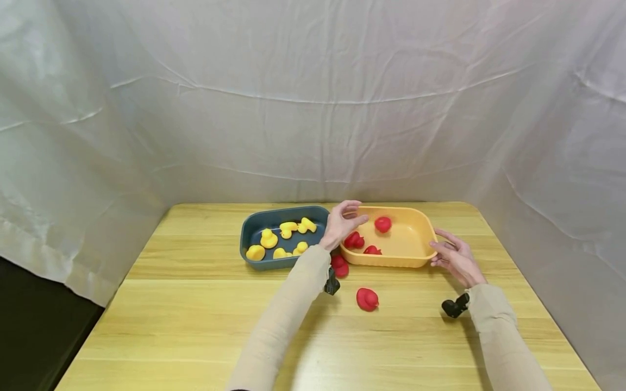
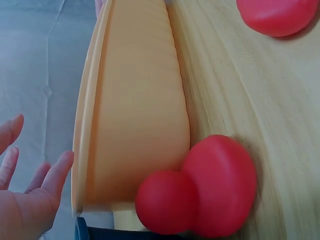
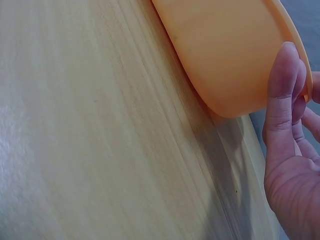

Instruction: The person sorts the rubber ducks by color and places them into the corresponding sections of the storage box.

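Observation:
My left hand (image 1: pixel 338 224) is over the near left end of an orange plastic tray (image 1: pixel 398 260), holding nothing. In the left wrist view its fingers (image 2: pixel 59 175) are spread apart beside the tray's rim. My right hand (image 1: pixel 459 260) grips the tray's right end at the rim, thumb and fingers on it; some fingers are hidden behind the wall in the right wrist view. Inside the tray lie a red rubber duck (image 1: pixel 383 224) and a few more at its left end. Another red duck (image 2: pixel 220 185) rests on the table against the tray's outer wall, below my left wrist.
A dark blue tray (image 1: pixel 264 265) with several yellow rubber ducks (image 1: pixel 269 239) stands left of the orange tray. One red duck (image 1: pixel 368 299) lies in front on the wooden table (image 1: pixel 186 320). White sheets (image 1: pixel 313 108) hang behind and at the sides.

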`<state>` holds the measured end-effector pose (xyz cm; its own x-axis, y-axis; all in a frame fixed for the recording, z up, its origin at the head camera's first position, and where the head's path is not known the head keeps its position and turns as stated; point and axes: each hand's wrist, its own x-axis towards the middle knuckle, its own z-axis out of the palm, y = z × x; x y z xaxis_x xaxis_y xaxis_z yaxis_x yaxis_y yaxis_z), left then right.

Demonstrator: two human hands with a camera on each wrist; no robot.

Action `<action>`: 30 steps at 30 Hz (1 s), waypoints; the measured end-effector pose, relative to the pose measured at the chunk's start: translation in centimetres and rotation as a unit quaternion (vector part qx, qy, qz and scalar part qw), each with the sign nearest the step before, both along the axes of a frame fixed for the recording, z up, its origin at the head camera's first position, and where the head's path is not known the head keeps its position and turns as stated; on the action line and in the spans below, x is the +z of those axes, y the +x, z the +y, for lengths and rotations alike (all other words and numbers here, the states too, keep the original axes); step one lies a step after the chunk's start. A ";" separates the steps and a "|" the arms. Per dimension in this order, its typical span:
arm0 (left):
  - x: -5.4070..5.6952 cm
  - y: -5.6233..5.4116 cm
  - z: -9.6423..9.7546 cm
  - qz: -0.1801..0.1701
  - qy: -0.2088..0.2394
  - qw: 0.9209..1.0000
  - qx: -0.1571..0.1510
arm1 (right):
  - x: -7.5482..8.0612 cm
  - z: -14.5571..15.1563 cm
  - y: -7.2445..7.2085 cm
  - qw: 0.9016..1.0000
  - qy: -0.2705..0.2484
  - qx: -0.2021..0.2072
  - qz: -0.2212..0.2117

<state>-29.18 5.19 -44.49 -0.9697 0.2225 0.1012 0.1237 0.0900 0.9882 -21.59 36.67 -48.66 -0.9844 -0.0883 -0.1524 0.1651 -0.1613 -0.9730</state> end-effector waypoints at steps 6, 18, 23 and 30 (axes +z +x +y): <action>0.1 0.9 -1.2 0.013 0.020 0.999 -0.024 | 0.0 0.0 0.0 1.000 -0.007 -0.001 -0.001; 0.4 4.7 -4.9 0.051 0.006 0.992 -0.113 | 0.0 -0.1 0.1 1.000 -0.007 0.000 -0.001; -0.4 6.4 -6.6 0.059 -0.024 0.987 -0.147 | 0.1 -0.2 0.2 1.000 -0.015 0.000 0.003; -2.5 9.0 -7.9 0.079 -0.089 0.976 -0.183 | 0.1 -0.3 0.3 1.000 -0.014 0.003 0.006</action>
